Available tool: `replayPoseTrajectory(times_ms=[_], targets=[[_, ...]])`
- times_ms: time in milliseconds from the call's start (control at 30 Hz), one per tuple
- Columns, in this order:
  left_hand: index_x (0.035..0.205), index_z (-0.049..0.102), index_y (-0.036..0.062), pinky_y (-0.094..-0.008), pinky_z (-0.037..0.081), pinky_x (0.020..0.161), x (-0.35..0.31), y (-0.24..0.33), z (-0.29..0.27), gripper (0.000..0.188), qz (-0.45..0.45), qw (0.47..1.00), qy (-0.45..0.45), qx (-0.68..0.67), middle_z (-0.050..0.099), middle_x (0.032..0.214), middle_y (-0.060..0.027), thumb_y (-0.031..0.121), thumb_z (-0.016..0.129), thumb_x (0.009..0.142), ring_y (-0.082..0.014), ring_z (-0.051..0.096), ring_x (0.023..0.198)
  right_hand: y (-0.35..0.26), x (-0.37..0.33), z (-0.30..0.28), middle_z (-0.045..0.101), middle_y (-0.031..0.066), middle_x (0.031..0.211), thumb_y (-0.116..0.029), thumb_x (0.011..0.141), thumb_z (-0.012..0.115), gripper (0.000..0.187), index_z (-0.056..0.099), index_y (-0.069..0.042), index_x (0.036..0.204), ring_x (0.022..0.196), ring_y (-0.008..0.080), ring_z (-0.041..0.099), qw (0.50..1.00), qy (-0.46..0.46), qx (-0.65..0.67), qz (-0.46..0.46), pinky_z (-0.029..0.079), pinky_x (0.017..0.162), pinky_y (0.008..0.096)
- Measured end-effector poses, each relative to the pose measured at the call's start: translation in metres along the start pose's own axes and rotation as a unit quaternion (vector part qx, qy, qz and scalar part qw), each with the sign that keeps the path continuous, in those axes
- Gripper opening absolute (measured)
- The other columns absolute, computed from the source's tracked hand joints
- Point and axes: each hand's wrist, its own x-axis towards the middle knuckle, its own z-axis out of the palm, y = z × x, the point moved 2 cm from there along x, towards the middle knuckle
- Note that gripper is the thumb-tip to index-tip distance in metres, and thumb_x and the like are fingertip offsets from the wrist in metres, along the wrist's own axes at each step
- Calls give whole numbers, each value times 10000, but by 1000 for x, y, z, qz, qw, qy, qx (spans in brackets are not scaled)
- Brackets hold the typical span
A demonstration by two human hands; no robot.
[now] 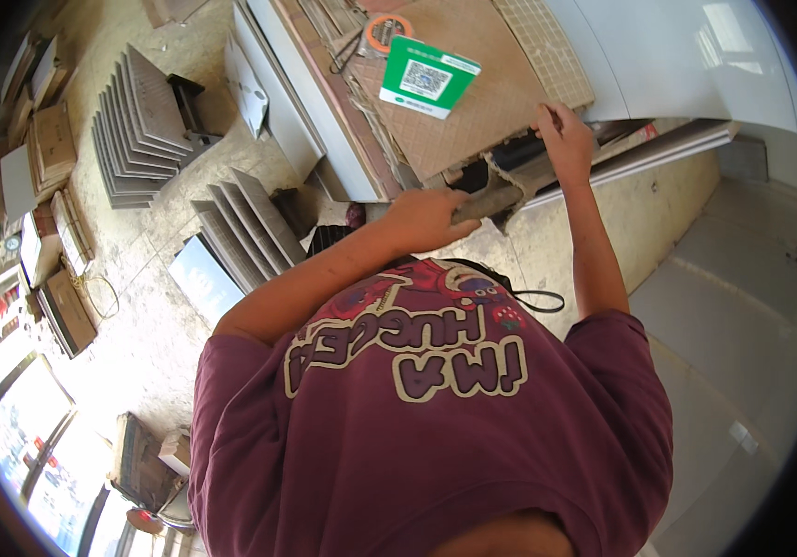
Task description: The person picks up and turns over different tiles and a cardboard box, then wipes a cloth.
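A dusty concrete floor (148, 325) holds leaning racks of grey tiles (143, 121) at upper left. At centre, the left hand (431, 218) closes around a flat grey tile piece (491, 200), its length running left-right. The right hand (564, 135) grips the lower edge of a tan textured tile (473, 102) above, bearing a green card (428, 77).

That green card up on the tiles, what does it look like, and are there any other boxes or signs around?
Green rectangular card: lies on the brown tile stack, white panel with a square code pattern.
Brown cardboard boxes: far left on the floor, flat and rectangular.
Orange tape roll: beside the card, a ring.
Both hands grip a tile edge below.
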Motion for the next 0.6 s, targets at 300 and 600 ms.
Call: replayPoseTrajectory(times_ms=[300,600], targets=[[1152,589,35,-411,481,808,-3,0,-1,664,-74,996,22,-36,647,954,-215,567,585,755,-349,625,901,3,0,-2,668,96,775,-335,839,586,296,658,-65,938,735,234,650,999,11,-36,7,484,687,303],[1051,623,35,-433,471,747,-19,8,-14,623,-88,994,18,61,645,880,-199,593,556,783,-363,619,845,8,3,-1,671,88,776,-356,827,586,297,666,-94,943,732,244,647,999,7,-49,0,489,685,318]])
